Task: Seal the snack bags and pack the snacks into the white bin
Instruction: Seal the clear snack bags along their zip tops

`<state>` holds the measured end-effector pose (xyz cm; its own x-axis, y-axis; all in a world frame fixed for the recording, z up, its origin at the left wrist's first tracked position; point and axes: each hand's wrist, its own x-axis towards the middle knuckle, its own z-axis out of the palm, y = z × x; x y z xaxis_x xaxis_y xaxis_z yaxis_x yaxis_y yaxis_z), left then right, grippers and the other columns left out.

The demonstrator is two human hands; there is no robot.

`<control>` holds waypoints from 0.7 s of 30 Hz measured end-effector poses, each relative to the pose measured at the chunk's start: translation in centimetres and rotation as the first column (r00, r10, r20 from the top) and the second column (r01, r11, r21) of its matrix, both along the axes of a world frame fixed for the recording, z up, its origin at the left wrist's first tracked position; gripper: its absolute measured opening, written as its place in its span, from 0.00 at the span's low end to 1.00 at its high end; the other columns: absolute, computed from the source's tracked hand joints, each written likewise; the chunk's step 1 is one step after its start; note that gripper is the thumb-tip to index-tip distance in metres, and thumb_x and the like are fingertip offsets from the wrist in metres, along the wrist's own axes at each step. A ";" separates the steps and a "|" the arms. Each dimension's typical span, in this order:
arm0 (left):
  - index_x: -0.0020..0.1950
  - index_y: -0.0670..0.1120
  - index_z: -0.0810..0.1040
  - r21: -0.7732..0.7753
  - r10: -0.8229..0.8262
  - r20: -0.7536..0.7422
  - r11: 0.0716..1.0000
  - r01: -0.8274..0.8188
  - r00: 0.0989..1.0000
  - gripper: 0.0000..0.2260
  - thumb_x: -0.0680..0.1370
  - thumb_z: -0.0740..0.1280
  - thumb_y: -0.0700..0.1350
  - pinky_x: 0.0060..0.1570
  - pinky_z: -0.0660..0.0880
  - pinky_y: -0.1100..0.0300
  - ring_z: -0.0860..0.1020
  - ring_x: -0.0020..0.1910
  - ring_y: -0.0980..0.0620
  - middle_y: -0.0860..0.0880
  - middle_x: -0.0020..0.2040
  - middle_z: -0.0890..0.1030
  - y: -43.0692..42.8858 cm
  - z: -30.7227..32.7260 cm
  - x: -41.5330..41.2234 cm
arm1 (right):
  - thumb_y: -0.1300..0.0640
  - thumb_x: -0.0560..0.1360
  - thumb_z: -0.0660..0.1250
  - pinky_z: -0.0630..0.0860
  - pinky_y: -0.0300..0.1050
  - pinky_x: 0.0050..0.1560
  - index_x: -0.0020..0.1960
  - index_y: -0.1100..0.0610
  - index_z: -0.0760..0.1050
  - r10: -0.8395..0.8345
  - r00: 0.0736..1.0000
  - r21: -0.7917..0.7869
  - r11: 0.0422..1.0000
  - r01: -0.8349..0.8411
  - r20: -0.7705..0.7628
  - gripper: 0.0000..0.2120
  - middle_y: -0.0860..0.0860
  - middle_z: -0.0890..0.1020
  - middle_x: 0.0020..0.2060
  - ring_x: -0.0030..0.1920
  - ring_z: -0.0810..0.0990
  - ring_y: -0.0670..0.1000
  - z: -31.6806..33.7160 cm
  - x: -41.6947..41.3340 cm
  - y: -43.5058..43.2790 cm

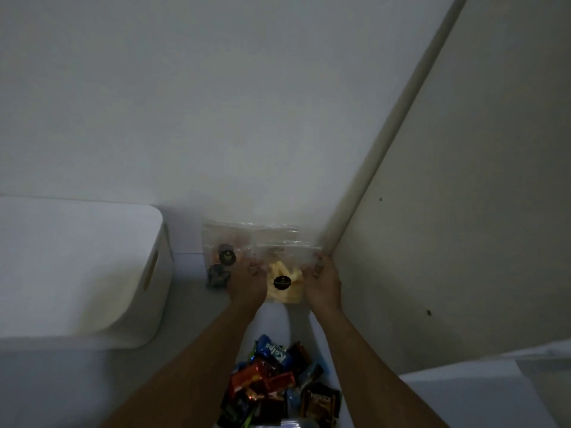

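Clear plastic, thin and soft, makes the snack bag (285,264) that stands at the centre of the view, held just above the pale table (191,319); inside it lie pale yellow pieces, and a round black label (282,282) sits on the front. The left hand (247,282) takes the bag at its 9 o'clock edge and the right hand (321,284) at its 3 o'clock edge; the fingers of both hands are bent onto the plastic and seem to pinch it, though the light is weak and I cannot see each fingertip.

I judge the bag to be light and floppy; the film is probably slippery, and the pieces inside may break if they are squeezed. So it is better to hold only the upper strip, near 12 o'clock, and to press along the zip from one corner to the other; whether the zip is already closed, I cannot tell.

A second bag (225,248) leans at 10 o'clock from the first, touching or nearly touching it; the white bin (148,304) waits at 9 o'clock, and a pile of wrapped snacks (278,381) lies at 6 o'clock, between the forearms.
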<state>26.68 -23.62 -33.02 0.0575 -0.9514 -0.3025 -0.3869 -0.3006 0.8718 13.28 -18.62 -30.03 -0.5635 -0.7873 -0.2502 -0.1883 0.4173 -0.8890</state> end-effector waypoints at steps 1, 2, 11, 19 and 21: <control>0.52 0.47 0.81 -0.002 0.027 0.000 1.000 -0.027 1.000 0.08 0.75 0.66 0.43 0.54 0.79 0.45 0.81 0.52 0.43 0.44 0.56 0.82 -0.1 -0.1 -0.3 | 0.58 0.79 0.66 0.76 0.45 0.59 0.72 0.55 0.69 0.004 1.000 0.009 1.000 -0.004 0.010 0.22 0.53 0.80 0.58 0.56 0.79 0.51 -0.3 -0.2 -0.2; 0.51 0.48 0.82 0.008 0.037 -0.003 0.999 -0.037 0.999 0.08 0.75 0.66 0.42 0.54 0.79 0.45 0.81 0.52 0.43 0.44 0.57 0.82 -0.1 -0.1 -0.5 | 0.59 0.79 0.66 0.76 0.45 0.59 0.71 0.56 0.69 0.005 1.000 0.018 1.000 -0.005 0.020 0.22 0.51 0.80 0.59 0.56 0.79 0.50 -0.4 -0.4 -0.3; 0.55 0.42 0.80 -0.022 0.030 -0.015 0.999 -0.030 0.999 0.12 0.75 0.62 0.35 0.53 0.79 0.45 0.80 0.52 0.43 0.44 0.53 0.82 -0.7 0.3 -1.2 | 0.60 0.78 0.65 0.74 0.54 0.66 0.72 0.55 0.68 0.040 0.998 0.076 0.996 -0.044 0.054 0.23 0.52 0.78 0.63 0.62 0.77 0.52 -1.5 -1.2 -1.4; 0.46 0.47 0.77 0.024 -0.002 -0.034 1.000 0.002 0.999 0.10 0.77 0.61 0.34 0.56 0.73 0.51 0.75 0.54 0.44 0.52 0.45 0.75 -0.5 1.5 -1.2 | 0.60 0.79 0.65 0.69 0.37 0.56 0.75 0.58 0.65 0.137 0.988 0.174 0.977 -0.123 -0.067 0.25 0.52 0.76 0.64 0.63 0.76 0.53 0.2 -0.9 -0.8; 0.53 0.44 0.79 0.014 0.017 -0.009 1.000 -0.017 1.000 0.09 0.78 0.61 0.36 0.57 0.72 0.53 0.75 0.56 0.45 0.51 0.51 0.77 0.0 2.1 -1.0 | 0.59 0.79 0.65 0.70 0.38 0.52 0.72 0.59 0.67 0.149 0.978 0.192 0.974 -0.120 -0.144 0.22 0.55 0.78 0.63 0.60 0.77 0.55 0.4 -0.6 -0.5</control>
<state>25.68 -23.63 -30.89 0.0706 -0.9461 -0.3162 -0.3734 -0.3190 0.8711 12.68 -19.16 -29.61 -0.4992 -0.8081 -0.3126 -0.3847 0.5300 -0.7557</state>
